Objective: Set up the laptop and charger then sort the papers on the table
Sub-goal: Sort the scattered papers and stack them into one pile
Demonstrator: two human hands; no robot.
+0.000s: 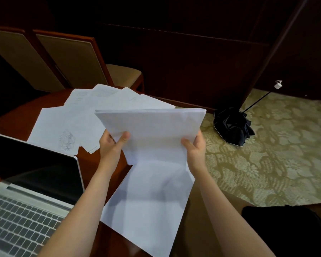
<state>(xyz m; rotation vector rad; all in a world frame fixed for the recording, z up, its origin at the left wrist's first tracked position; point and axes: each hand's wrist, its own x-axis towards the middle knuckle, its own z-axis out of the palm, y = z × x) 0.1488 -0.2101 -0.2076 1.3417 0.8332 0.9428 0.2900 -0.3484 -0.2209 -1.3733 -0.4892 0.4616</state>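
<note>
Holding a stack of papers up above the tabletop, you're pinching its left edge with your left hand and gripping the right edge with your right hand. Loose sheets lie fanned out behind it, and the open laptop sits to your left.

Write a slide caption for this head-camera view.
Left hand and right hand hold a white paper stack beside an open silver laptop.
</note>
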